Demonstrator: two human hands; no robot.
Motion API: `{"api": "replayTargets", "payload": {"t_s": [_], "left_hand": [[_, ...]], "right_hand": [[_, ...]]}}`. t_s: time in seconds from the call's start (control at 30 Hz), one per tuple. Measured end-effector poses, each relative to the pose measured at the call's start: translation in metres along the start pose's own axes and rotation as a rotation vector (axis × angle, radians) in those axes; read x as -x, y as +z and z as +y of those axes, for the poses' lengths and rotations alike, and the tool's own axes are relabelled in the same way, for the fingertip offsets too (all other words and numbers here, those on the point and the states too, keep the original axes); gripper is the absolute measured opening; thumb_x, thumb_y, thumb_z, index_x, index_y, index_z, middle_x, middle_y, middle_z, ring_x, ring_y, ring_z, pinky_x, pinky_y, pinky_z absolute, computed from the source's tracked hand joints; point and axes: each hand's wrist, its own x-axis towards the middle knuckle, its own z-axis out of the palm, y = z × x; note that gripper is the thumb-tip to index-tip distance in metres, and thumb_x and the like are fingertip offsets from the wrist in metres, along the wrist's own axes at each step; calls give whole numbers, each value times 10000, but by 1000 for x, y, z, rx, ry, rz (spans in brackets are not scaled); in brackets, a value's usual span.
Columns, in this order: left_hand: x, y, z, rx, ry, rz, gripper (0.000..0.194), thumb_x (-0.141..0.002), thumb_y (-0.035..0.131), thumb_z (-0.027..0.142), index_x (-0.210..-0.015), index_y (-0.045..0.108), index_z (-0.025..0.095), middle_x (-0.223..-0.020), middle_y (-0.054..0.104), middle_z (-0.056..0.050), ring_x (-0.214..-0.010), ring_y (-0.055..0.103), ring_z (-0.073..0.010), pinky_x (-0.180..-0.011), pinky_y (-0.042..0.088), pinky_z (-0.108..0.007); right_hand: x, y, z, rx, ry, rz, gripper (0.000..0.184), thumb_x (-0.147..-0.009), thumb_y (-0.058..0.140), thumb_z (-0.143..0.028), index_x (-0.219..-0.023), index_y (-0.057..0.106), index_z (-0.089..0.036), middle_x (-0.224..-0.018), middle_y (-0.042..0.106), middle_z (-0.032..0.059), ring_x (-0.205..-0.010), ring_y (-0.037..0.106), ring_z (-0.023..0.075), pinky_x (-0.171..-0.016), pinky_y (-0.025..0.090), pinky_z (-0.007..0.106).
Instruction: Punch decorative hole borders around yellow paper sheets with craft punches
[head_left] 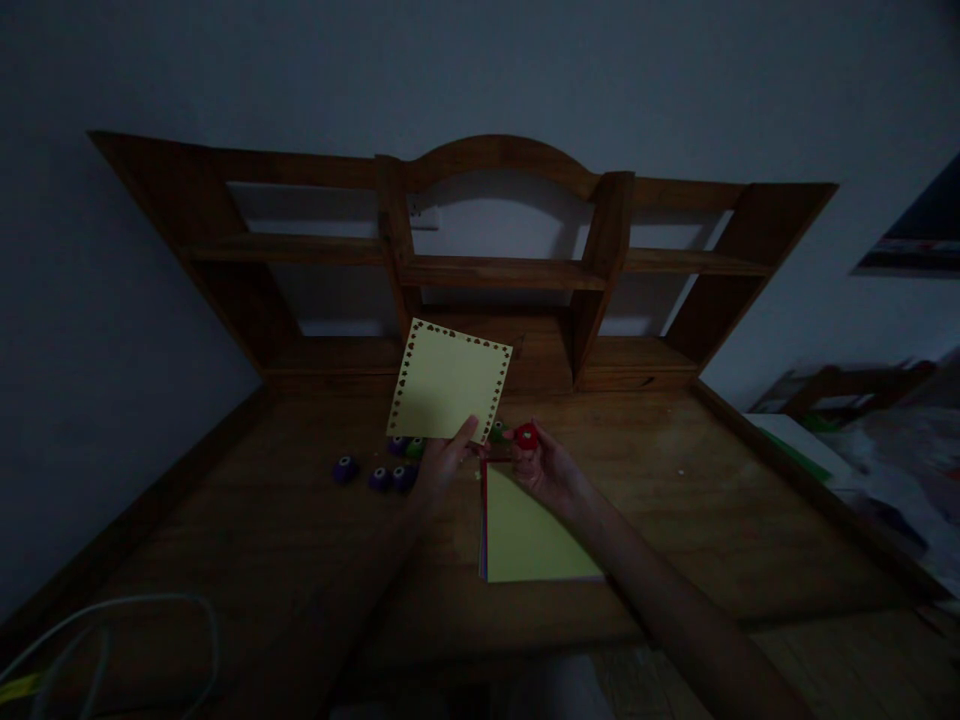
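My left hand (452, 450) pinches a square sheet of yellow paper (450, 385) by its lower right corner, holding it tilted above the desk. Small shapes, some like hearts, are punched along its left, top and right edges. Closed around a small red craft punch (527, 435), my right hand (551, 470) is just right of the sheet. Below it lies a stack of coloured paper (532, 535) with yellow on top. Several purple punches (345, 468) sit left of my left hand, with a green punch (415, 447) among them. Another green punch (498, 431) shows between my hands.
A wooden desk (300, 540) spreads under everything, with a shelf unit (502, 272) along its back. A pale cable (150, 598) loops at the lower left. Beyond the desk's raised right edge are a chair (862, 383) and a white and green item (799, 447).
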Motion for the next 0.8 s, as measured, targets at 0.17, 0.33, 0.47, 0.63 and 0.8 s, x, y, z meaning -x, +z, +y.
{"api": "replayTargets", "payload": {"t_s": [0.17,0.33,0.47,0.63,0.8], "left_hand": [[6,2,1,-14,54,-9,412,-684,723,511,-868,667,147,-717,722,-74,-655,688,-228,-701,543,-346],[24,9,5,-112,276,-35,359,-795,639,463,-1010,667,176,-1025,716,-87,-1154,576,-253,-1095,326,-398],[33,10,4,-205,310,-1,320,-826,615,435,-1026,678,193,-1078,698,-79,-1291,449,-236,-1174,134,-394],[33,9,1,-272,315,63,345,-795,656,421,-1073,671,216,-1178,658,-66,-1349,366,-230,-1185,56,-373],[33,11,1,-315,364,67,300,-804,645,408,-1034,688,220,-1208,643,-49,-1346,372,-214,-1186,53,-336]], "right_hand": [[-4,-7,1,-15,18,41,418,-962,399,-446,-952,620,-91,-715,708,46,-509,630,84,-440,482,160],[-5,-8,3,25,40,9,457,-933,450,-484,-1023,615,-68,-631,678,30,-449,586,70,-427,466,145],[-5,-7,5,36,-7,33,367,-923,489,-454,-946,624,-114,-673,684,19,-481,597,68,-412,447,137],[-6,-6,8,42,-20,11,359,-918,488,-467,-876,620,-135,-644,655,-1,-433,538,56,-376,402,137],[-5,-3,9,119,-42,54,404,-914,471,-499,-843,623,-132,-542,599,-15,-372,454,48,-324,326,132]]}}
